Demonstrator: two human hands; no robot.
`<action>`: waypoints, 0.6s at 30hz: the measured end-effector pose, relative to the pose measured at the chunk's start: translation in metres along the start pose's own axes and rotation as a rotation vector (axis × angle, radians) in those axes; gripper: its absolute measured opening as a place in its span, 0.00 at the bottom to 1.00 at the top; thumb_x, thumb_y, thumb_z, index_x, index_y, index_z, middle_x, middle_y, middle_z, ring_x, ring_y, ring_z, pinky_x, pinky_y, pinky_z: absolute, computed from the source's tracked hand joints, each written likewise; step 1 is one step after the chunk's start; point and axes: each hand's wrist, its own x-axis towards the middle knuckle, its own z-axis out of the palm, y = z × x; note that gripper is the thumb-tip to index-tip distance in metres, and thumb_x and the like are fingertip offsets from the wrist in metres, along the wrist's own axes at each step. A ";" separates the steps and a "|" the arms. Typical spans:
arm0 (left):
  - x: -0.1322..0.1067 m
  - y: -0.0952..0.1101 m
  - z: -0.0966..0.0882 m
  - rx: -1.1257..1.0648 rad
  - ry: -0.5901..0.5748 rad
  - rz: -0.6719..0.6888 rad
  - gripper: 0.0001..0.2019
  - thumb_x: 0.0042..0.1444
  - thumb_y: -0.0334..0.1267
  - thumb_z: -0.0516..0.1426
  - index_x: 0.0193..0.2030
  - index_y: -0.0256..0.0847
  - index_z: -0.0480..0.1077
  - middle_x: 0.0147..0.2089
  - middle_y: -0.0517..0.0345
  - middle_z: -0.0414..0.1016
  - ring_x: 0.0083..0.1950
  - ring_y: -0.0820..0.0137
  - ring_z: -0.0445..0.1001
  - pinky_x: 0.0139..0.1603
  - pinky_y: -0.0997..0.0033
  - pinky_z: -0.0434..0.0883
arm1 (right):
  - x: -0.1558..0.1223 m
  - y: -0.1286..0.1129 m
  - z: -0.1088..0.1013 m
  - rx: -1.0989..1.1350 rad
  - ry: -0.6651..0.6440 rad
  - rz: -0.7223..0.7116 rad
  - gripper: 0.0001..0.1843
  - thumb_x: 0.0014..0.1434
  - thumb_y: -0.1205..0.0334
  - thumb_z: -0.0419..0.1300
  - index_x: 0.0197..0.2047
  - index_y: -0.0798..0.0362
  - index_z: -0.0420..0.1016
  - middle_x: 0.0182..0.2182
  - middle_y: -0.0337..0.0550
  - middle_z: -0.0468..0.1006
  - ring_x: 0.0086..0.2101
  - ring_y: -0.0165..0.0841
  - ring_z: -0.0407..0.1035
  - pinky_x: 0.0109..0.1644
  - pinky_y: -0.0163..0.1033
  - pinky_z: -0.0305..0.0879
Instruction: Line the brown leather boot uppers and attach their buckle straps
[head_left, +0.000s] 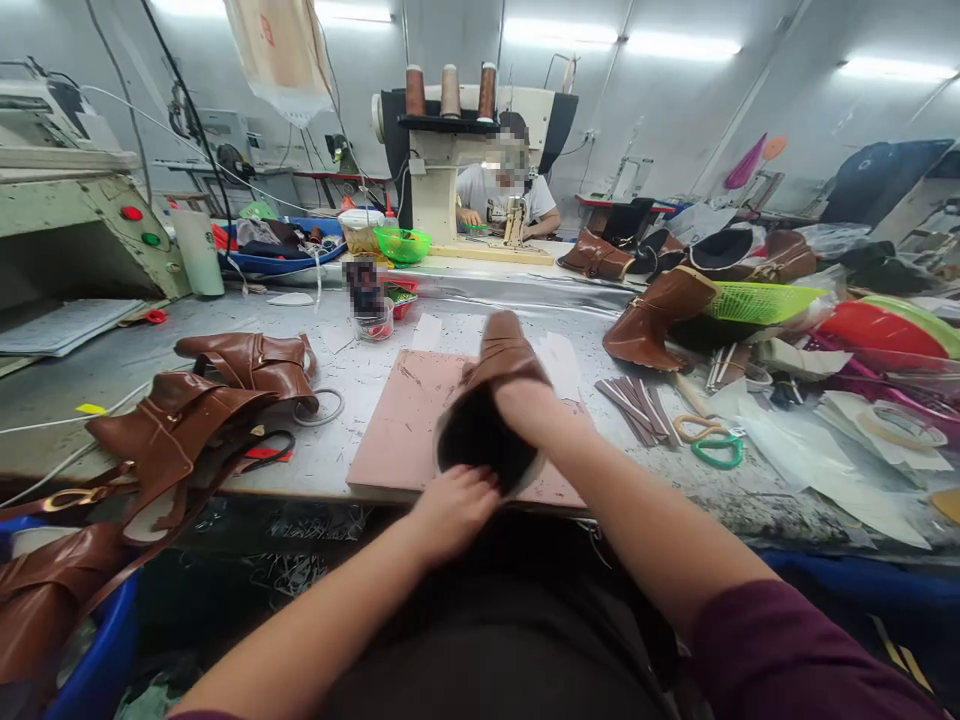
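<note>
A brown leather boot upper [510, 345] is held over a pinkish work board [401, 415], its toe pointing away from me and its dark-lined opening facing me. The fingers of my left hand [459, 508] curl over the near rim of that opening. My right hand [531, 412] grips the boot's right side near the ankle; its fingertips are hidden behind the leather. Both hands look slightly blurred. More brown boot uppers with straps [180, 425] lie to the left of the board, and a grey ring [321, 408] is beside them.
To the right are dark strips [637, 410], green-handled scissors [718, 450], a tape roll [910, 425], another brown boot [660, 320] and a yellow-green basket [765, 303]. A blue bin [105, 640] is at lower left. Behind the bench, a person sits at a sewing machine [435, 170].
</note>
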 end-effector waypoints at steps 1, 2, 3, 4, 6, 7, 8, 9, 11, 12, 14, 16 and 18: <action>-0.012 -0.015 -0.007 0.014 0.004 -0.011 0.13 0.58 0.27 0.45 0.40 0.36 0.70 0.48 0.49 0.75 0.53 0.63 0.70 0.53 0.61 0.66 | 0.007 0.005 0.003 -0.011 0.004 0.000 0.15 0.61 0.56 0.54 0.49 0.55 0.68 0.48 0.47 0.69 0.45 0.37 0.67 0.49 0.48 0.64; -0.025 -0.029 -0.015 0.030 -0.001 -0.004 0.14 0.59 0.26 0.44 0.39 0.38 0.70 0.48 0.52 0.74 0.54 0.65 0.69 0.57 0.60 0.63 | 0.010 0.010 0.007 -0.023 0.000 -0.008 0.15 0.61 0.57 0.54 0.49 0.54 0.68 0.48 0.47 0.70 0.45 0.37 0.67 0.49 0.48 0.63; -0.036 -0.042 -0.023 0.038 -0.024 0.012 0.14 0.58 0.26 0.45 0.38 0.39 0.70 0.48 0.54 0.75 0.55 0.66 0.68 0.59 0.60 0.61 | 0.010 0.013 0.013 -0.031 -0.013 -0.028 0.15 0.61 0.58 0.54 0.49 0.55 0.67 0.48 0.47 0.70 0.46 0.37 0.67 0.49 0.49 0.63; -0.045 -0.051 -0.031 0.037 -0.060 0.030 0.13 0.57 0.25 0.46 0.37 0.39 0.70 0.47 0.54 0.75 0.55 0.67 0.68 0.60 0.60 0.60 | 0.006 0.015 0.020 -0.033 -0.035 -0.061 0.15 0.60 0.60 0.55 0.50 0.55 0.67 0.49 0.47 0.70 0.47 0.37 0.66 0.50 0.49 0.63; -0.053 -0.058 -0.042 0.043 -0.139 0.016 0.09 0.52 0.26 0.50 0.36 0.38 0.69 0.46 0.53 0.75 0.53 0.65 0.69 0.59 0.61 0.60 | -0.005 0.016 0.036 -0.025 -0.087 -0.152 0.18 0.57 0.67 0.56 0.52 0.54 0.67 0.51 0.49 0.69 0.50 0.38 0.65 0.53 0.47 0.61; -0.051 -0.057 -0.045 0.053 -0.169 -0.018 0.08 0.49 0.27 0.52 0.35 0.38 0.69 0.44 0.52 0.76 0.51 0.64 0.70 0.56 0.61 0.63 | -0.011 0.016 0.044 -0.018 -0.105 -0.195 0.21 0.54 0.71 0.55 0.53 0.54 0.67 0.53 0.50 0.68 0.51 0.38 0.63 0.54 0.45 0.60; -0.046 -0.053 -0.047 0.070 -0.185 -0.068 0.07 0.48 0.29 0.53 0.34 0.37 0.69 0.40 0.50 0.76 0.47 0.62 0.71 0.52 0.61 0.66 | -0.017 0.016 0.050 -0.010 -0.117 -0.235 0.24 0.52 0.72 0.55 0.54 0.54 0.67 0.54 0.50 0.68 0.52 0.38 0.62 0.55 0.43 0.59; -0.038 -0.047 -0.047 0.087 -0.189 -0.119 0.05 0.48 0.30 0.53 0.33 0.36 0.68 0.37 0.48 0.75 0.43 0.61 0.72 0.47 0.61 0.68 | -0.021 0.015 0.055 -0.004 -0.121 -0.269 0.26 0.50 0.73 0.55 0.54 0.54 0.67 0.54 0.50 0.67 0.53 0.38 0.62 0.55 0.41 0.58; -0.021 -0.036 -0.042 0.106 -0.173 -0.179 0.05 0.51 0.33 0.52 0.33 0.35 0.68 0.32 0.48 0.73 0.38 0.61 0.72 0.39 0.61 0.70 | -0.025 0.016 0.060 0.000 -0.113 -0.317 0.28 0.48 0.71 0.55 0.54 0.57 0.66 0.53 0.52 0.68 0.52 0.40 0.63 0.54 0.41 0.60; -0.013 -0.031 -0.039 0.103 -0.159 -0.185 0.07 0.52 0.35 0.52 0.34 0.35 0.68 0.33 0.47 0.72 0.38 0.60 0.71 0.38 0.62 0.70 | -0.024 0.016 0.061 -0.004 -0.107 -0.333 0.27 0.47 0.70 0.55 0.53 0.59 0.67 0.53 0.53 0.69 0.51 0.41 0.63 0.54 0.41 0.60; -0.001 -0.027 -0.031 0.081 -0.134 -0.186 0.12 0.51 0.38 0.55 0.41 0.33 0.68 0.41 0.44 0.72 0.44 0.58 0.70 0.40 0.61 0.70 | -0.021 0.018 0.061 -0.020 -0.094 -0.345 0.24 0.49 0.70 0.54 0.50 0.61 0.69 0.50 0.55 0.71 0.49 0.42 0.65 0.52 0.43 0.61; 0.003 -0.026 -0.023 0.061 -0.105 -0.219 0.18 0.48 0.38 0.58 0.46 0.32 0.67 0.48 0.42 0.71 0.49 0.56 0.68 0.44 0.60 0.69 | -0.017 0.020 0.063 -0.034 -0.079 -0.343 0.21 0.52 0.72 0.50 0.49 0.60 0.71 0.48 0.54 0.73 0.48 0.41 0.66 0.53 0.45 0.61; 0.002 -0.027 -0.014 0.048 -0.070 -0.291 0.18 0.51 0.34 0.56 0.49 0.32 0.67 0.51 0.42 0.71 0.50 0.57 0.68 0.45 0.59 0.69 | -0.016 0.022 0.067 -0.036 -0.055 -0.336 0.23 0.54 0.73 0.47 0.52 0.59 0.68 0.51 0.53 0.71 0.51 0.40 0.64 0.56 0.45 0.59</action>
